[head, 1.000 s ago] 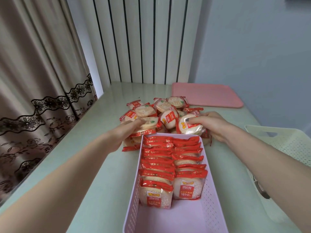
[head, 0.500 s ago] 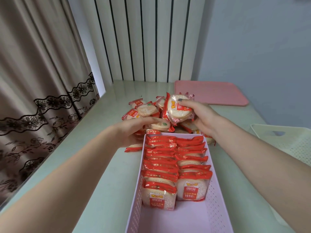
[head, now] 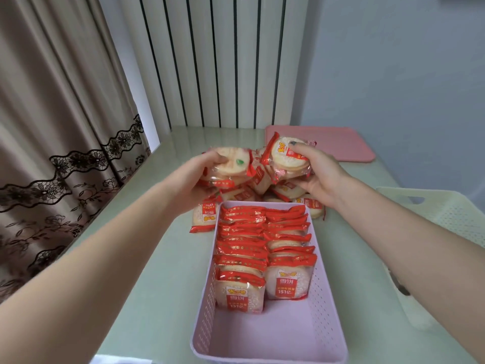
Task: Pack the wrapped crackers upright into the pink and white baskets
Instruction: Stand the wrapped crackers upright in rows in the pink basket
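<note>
The pink basket (head: 325, 306) lies lengthwise in front of me, its far half filled with two rows of upright red-and-white wrapped crackers (head: 262, 245). Beyond it a loose pile of crackers (head: 265, 190) lies on the table. My left hand (head: 199, 177) holds one wrapped cracker (head: 231, 166) above the pile's left side. My right hand (head: 317, 174) grips another wrapped cracker (head: 286, 158), lifted and tilted above the pile's right side. The white basket (head: 451, 214) stands at the right, partly behind my right forearm.
A pink lid or tray (head: 338, 143) lies flat at the back right of the pale green table (head: 157, 258). A single cracker (head: 204, 216) rests by the pink basket's far left corner. Curtains hang along the left edge; a wall rises behind.
Both hands have risen from the pile, each with a cracker. The left hand reached into the pile before and now holds one up; the right cracker has been lifted higher.
</note>
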A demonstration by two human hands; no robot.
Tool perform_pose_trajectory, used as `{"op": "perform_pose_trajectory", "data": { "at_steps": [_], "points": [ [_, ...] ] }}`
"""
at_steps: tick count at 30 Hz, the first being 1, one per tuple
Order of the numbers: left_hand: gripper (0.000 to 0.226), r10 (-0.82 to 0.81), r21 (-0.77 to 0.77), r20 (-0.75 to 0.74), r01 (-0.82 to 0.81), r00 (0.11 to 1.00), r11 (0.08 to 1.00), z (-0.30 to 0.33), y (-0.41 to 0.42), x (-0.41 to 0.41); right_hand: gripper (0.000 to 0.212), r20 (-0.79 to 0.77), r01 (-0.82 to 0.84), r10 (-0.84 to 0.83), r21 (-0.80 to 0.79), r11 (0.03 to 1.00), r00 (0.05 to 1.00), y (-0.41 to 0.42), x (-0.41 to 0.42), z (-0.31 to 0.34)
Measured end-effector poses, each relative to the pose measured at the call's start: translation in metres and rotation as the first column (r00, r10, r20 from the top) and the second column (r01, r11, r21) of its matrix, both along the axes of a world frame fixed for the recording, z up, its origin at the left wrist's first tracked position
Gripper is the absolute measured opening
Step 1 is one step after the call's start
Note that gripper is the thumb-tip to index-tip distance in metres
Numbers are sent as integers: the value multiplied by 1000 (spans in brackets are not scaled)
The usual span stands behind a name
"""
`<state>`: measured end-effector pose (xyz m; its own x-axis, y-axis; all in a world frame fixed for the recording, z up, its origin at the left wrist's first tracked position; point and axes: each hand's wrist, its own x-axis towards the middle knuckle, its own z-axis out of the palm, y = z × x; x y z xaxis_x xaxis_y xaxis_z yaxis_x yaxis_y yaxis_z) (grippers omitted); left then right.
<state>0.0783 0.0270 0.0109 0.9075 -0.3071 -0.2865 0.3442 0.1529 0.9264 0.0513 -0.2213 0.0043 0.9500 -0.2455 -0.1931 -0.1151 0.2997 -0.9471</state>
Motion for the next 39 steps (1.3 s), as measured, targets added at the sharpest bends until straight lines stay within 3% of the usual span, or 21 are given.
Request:
{"op": "perform_pose_trajectory", "data": {
  "at_steps": [4, 8, 10, 12, 14, 16, 18, 21, 26, 29, 32, 36, 39],
  "points": [
    [37, -219, 65, 132, 212, 967, 975, 38, 11, -34, 33, 59, -131, 138, -102, 986, 989, -9, -37, 36],
    [62, -551, 364, 167, 468, 818, 806, 59, 27, -79, 8, -32, -360, 382, -413, 837, 924, -5, -89, 67],
    [69, -678, 561, 149, 503, 720, 657, 64, 30, -99, 4, -155, -448, 454, -605, 659, 877, 5, -113, 73],
    [73, -800, 798, 109, 428, 591, 425, 68, 26, -118, 14, -284, -497, 487, -775, 391, 826, 19, -130, 73],
    [72, -860, 908, 9, 356, 511, 221, 65, 17, -135, 25, -372, -481, 495, -870, 109, 785, 35, -140, 69],
    [65, -873, 933, -52, 335, 485, 131, 57, 7, -148, 31, -424, -436, 489, -895, -96, 762, 47, -147, 64],
    [66, -890, 972, -34, 223, 455, 77, 46, 5, -155, 42, -465, -432, 497, -882, -188, 733, 52, -153, 62],
    [78, -903, 989, 19, 122, 428, 78, 34, 9, -155, 65, -515, -431, 496, -857, -281, 699, 52, -159, 60],
    [83, -911, 983, 48, 142, 409, 115, 20, 10, -161, 61, -494, -326, 475, -859, -395, 728, 53, -175, 35],
    [73, -908, 976, 79, 153, 412, 155, 18, 16, -164, 72, -594, -378, 427, -786, -489, 682, 52, -178, 25],
    [46, -923, 974, 130, 127, 362, 188, 13, 22, -162, 84, -583, -417, 443, -806, -421, 681, 52, -177, 36],
    [41, -938, 971, 122, 155, 324, 180, 12, 27, -164, 58, -545, -379, 462, -831, -408, 699, 52, -176, 40],
    [51, -923, 964, 79, 207, 376, 167, 16, 29, -167, 44, -547, -350, 483, -826, -441, 684, 54, -178, 31]
  ]
}}
